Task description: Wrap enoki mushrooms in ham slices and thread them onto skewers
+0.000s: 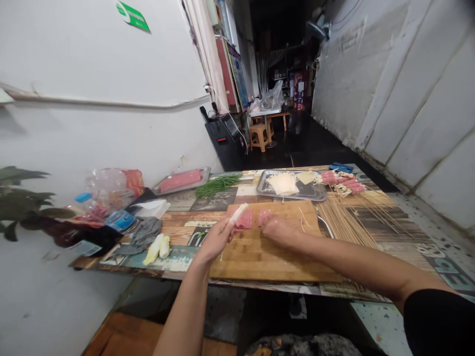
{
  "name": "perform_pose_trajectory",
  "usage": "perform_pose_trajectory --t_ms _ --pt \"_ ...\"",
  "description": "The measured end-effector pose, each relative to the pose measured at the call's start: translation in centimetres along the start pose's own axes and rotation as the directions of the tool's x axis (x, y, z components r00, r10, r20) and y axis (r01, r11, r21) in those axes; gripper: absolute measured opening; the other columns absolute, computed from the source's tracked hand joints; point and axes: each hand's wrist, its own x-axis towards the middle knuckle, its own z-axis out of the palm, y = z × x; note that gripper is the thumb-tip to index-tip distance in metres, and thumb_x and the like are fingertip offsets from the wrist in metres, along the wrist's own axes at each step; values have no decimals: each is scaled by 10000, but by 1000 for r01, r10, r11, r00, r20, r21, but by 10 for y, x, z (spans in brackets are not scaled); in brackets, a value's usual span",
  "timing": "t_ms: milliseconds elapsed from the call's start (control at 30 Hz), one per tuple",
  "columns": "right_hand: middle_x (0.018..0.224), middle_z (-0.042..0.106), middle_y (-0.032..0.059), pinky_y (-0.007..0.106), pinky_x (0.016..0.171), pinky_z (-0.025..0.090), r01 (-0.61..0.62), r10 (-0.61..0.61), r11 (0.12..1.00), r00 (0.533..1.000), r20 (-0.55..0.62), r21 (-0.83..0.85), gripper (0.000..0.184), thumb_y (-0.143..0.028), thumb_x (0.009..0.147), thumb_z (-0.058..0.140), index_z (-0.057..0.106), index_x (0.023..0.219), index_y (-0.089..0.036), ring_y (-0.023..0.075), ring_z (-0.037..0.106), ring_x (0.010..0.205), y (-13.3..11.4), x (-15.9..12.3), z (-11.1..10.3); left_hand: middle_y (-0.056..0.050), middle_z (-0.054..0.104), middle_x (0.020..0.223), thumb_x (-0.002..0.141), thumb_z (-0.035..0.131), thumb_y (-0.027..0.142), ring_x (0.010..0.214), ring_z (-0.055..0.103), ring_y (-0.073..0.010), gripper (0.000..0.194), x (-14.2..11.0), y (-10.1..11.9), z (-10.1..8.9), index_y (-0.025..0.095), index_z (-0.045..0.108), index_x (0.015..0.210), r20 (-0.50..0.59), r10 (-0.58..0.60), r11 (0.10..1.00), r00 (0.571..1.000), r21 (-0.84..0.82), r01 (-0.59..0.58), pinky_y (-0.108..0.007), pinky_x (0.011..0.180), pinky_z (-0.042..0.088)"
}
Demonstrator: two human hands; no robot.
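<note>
My left hand (pixel 218 238) is closed around a thin bundle of pale enoki mushrooms (pixel 239 211) at the left side of the wooden cutting board (pixel 260 259). Beneath and beside the bundle lies a pink meat slice (pixel 245 219). Over the middle of the board, my right hand (pixel 276 230) has its fingers curled in at another piece of pink meat (pixel 264 215), whose far end shows past the knuckles. The fingertips themselves are hidden. A few loose mushroom strands (pixel 304 217) lie on the board's right part.
Behind the board stands a tray of enoki (pixel 322 194), with meat-wrapped skewers (pixel 343 183) beside it. Bare bamboo sticks (pixel 349 225) spread rightward. Green chives (pixel 218 186), a tray of meat slices (pixel 180 181), cabbage pieces (pixel 158 248), a grey cloth (pixel 145 235) and bottles are leftward.
</note>
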Motion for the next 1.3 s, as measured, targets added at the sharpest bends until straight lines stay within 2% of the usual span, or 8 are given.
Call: perform_pose_trajectory --t_ms 167,333,467,733,900,1000,1100,1300 --pt "944 662 135 348 703 451 191 -202 906 979 12 -377 304 -24 863 401 657 1007 -104 246 599 860 -6 -49 0 36 438 575 885 374 493 543 413 -123 379 -6 -3 13 165 544 803 -9 12 997 1000 76 -12 -227 545 342" --pt "863 640 82 305 658 425 230 -265 935 959 -100 -271 242 -141 938 410 652 945 -152 193 578 783 -17 -98 -20 -26 601 733 908 359 370 690 535 -168 316 -8 4 36 172 588 819 97 88 943 991 314 -115 -256 656 392" --pt "878 638 94 305 696 427 87 -148 970 952 -269 -228 249 -132 946 396 641 989 -132 193 572 807 -25 -83 -40 -57 663 818 910 340 278 759 580 -191 295 -2 22 59 177 588 785 263 76 912 962 372 -174 -264 685 400" --pt "754 686 79 263 556 386 -60 61 989 998 5 -132 155 -39 777 559 701 782 -102 177 604 658 -27 -47 -32 -22 652 768 884 357 186 711 562 -141 278 7 52 56 142 597 749 503 148 943 852 189 -275 -216 664 424" --pt "607 658 59 224 542 387 -48 67 957 996 -55 286 244 -191 849 554 691 661 -117 136 587 575 -6 -54 -54 -18 684 715 908 457 329 690 612 -157 340 3 47 53 135 700 770 322 174 960 931 157 -234 -232 664 465" --pt "542 621 17 208 514 437 -95 146 610 989 6 787 339 -401 863 569 693 728 -116 110 578 507 4 -54 -55 -40 737 856 866 563 381 808 667 -187 291 -3 36 66 154 742 896 -17 236 972 972 11 -236 -263 750 513" --pt "593 644 11 221 531 505 -139 195 135 974 111 981 423 -528 714 703 674 755 -108 103 606 518 4 -50 -42 -57 731 1010 886 552 357 927 673 -198 294 -10 25 84 174 721 1042 -273 274 956 922 -25 -292 -289 835 523" --pt "692 695 42 199 579 550 -147 212 -306 953 218 940 387 -394 567 851 658 729 -99 98 651 585 -2 -53 -11 -84 720 972 923 471 228 870 663 -178 323 -19 9 96 177 654 1184 -206 445 893 872 178 -414 -290 791 533"
